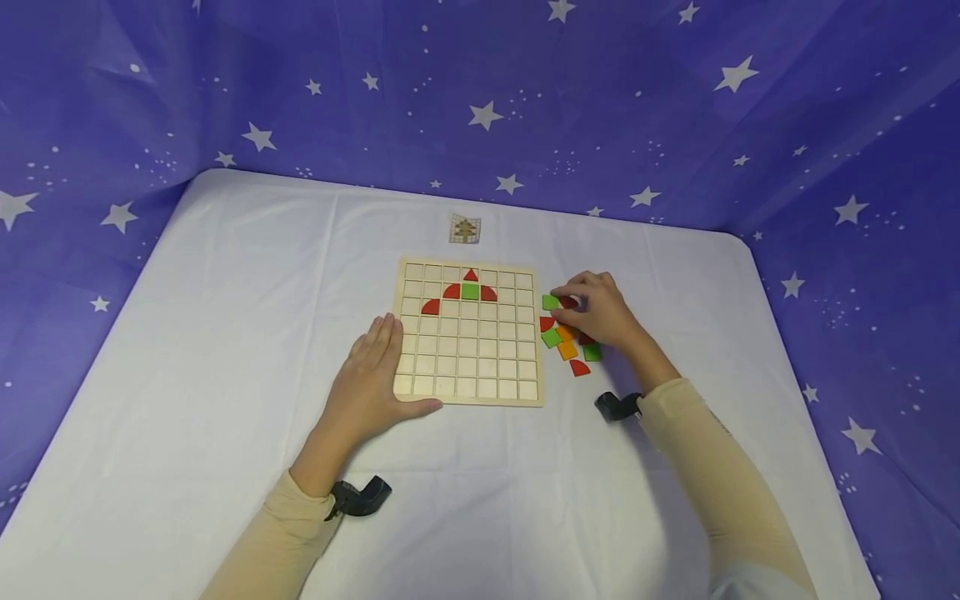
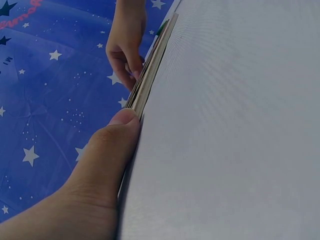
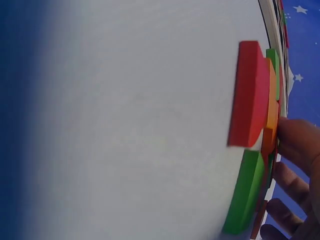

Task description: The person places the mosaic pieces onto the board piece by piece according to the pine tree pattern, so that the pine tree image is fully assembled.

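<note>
Board [image 1: 467, 343]: square, pale wooden, gridded, flat on the white-clothed worktop [image 1: 480, 500]; five flat red and green tiles [image 1: 470, 292] in its far rows.
Left hand [image 1: 365, 386]: straight fingers along the left edge, thumb at the near edge.
Right hand [image 1: 602, 312]: finger and thumb slightly parted at loose red, green and orange tiles [image 1: 567, 351] beside the board; cannot tell if one is pinched.

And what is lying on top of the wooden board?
On the board: a red triangle, a green square, three red quarter-circles. The left hand covers part of its left edge; what lies beneath cannot be seen.
</note>
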`<action>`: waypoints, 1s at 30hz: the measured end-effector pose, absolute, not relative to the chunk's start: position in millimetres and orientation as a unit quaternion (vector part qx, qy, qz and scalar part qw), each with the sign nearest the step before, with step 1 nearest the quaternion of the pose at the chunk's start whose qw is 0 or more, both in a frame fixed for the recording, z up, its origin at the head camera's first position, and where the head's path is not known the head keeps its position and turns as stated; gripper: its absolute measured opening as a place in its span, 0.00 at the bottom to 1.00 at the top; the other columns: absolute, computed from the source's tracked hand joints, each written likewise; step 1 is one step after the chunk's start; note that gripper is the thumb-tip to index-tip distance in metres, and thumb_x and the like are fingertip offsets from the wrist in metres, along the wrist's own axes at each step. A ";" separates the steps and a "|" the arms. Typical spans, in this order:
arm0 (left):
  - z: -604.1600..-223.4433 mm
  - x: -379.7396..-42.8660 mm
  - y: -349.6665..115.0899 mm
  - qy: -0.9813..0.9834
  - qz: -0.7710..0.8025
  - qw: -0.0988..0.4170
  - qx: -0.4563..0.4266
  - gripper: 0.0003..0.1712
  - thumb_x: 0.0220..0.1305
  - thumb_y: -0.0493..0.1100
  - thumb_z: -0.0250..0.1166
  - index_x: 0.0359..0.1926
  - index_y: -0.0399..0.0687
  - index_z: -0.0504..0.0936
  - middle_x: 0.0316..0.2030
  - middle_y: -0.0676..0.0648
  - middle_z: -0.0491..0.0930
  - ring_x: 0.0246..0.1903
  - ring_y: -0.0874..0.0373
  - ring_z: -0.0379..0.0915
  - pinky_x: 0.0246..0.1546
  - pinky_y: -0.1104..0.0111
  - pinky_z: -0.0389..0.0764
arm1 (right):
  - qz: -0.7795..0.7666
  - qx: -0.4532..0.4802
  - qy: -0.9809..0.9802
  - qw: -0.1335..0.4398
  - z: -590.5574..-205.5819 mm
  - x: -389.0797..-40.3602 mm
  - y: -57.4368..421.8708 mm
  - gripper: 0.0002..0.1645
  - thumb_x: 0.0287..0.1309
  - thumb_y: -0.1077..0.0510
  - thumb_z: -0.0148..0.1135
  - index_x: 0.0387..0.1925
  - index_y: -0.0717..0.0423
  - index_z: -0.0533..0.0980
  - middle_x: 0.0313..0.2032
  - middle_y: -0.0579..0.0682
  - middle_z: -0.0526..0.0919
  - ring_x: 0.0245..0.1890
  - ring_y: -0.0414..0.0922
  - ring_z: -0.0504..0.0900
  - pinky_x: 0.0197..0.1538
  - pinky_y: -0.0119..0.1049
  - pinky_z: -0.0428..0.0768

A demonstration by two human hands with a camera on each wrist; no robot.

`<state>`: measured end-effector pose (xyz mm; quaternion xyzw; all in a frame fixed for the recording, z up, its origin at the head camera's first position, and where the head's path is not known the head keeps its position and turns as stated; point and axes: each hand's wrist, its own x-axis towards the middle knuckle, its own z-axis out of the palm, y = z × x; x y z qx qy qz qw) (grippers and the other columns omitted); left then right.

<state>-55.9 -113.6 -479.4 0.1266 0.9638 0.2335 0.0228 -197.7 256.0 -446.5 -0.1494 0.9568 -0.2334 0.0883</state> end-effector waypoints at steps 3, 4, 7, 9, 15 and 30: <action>-478.9 -55.7 -113.9 0.964 0.233 0.027 0.125 0.79 0.41 0.82 0.65 0.78 0.36 0.43 0.79 0.39 0.41 0.79 0.45 0.35 0.78 0.51 0.46 | -0.232 -0.151 0.957 0.088 -444.9 -198.5 252.9 0.24 0.56 0.46 0.73 0.54 0.46 0.83 0.51 0.51 0.79 0.55 0.52 0.67 0.58 0.50 0.72; -478.8 -55.6 -114.1 0.964 0.234 0.027 0.125 0.79 0.41 0.82 0.66 0.78 0.36 0.43 0.79 0.39 0.41 0.79 0.45 0.35 0.78 0.51 0.46 | -0.231 -0.152 0.957 0.087 -444.1 -198.5 251.6 0.24 0.56 0.46 0.72 0.54 0.47 0.83 0.51 0.51 0.79 0.55 0.52 0.67 0.57 0.50 0.72; -478.1 -55.2 -114.1 0.964 0.233 0.028 0.124 0.79 0.41 0.82 0.66 0.78 0.36 0.43 0.79 0.39 0.41 0.79 0.45 0.35 0.78 0.51 0.46 | -0.225 -0.160 0.957 0.084 -443.1 -198.4 249.0 0.23 0.58 0.47 0.71 0.54 0.48 0.83 0.50 0.51 0.80 0.54 0.52 0.68 0.58 0.50 0.72; -478.0 -55.1 -113.9 0.964 0.234 0.027 0.124 0.79 0.41 0.82 0.66 0.78 0.35 0.43 0.79 0.38 0.41 0.79 0.45 0.36 0.78 0.51 0.46 | -0.214 -0.166 0.959 0.081 -443.1 -198.2 247.9 0.22 0.59 0.46 0.70 0.53 0.50 0.83 0.50 0.51 0.80 0.54 0.52 0.69 0.59 0.50 0.72; -478.3 -54.8 -113.8 0.964 0.234 0.023 0.126 0.79 0.41 0.82 0.66 0.78 0.36 0.43 0.79 0.38 0.42 0.79 0.45 0.36 0.78 0.51 0.46 | -0.187 -0.173 0.965 0.064 -443.5 -196.9 245.6 0.23 0.59 0.45 0.69 0.51 0.53 0.82 0.51 0.52 0.82 0.54 0.52 0.71 0.62 0.51 0.71; -477.9 -54.6 -113.7 0.964 0.234 0.025 0.124 0.79 0.41 0.82 0.66 0.78 0.36 0.43 0.79 0.39 0.42 0.79 0.45 0.35 0.79 0.52 0.46 | -0.265 -0.155 0.949 0.068 -451.6 -196.0 246.0 0.19 0.60 0.51 0.69 0.52 0.48 0.80 0.44 0.49 0.83 0.48 0.48 0.70 0.53 0.45 0.74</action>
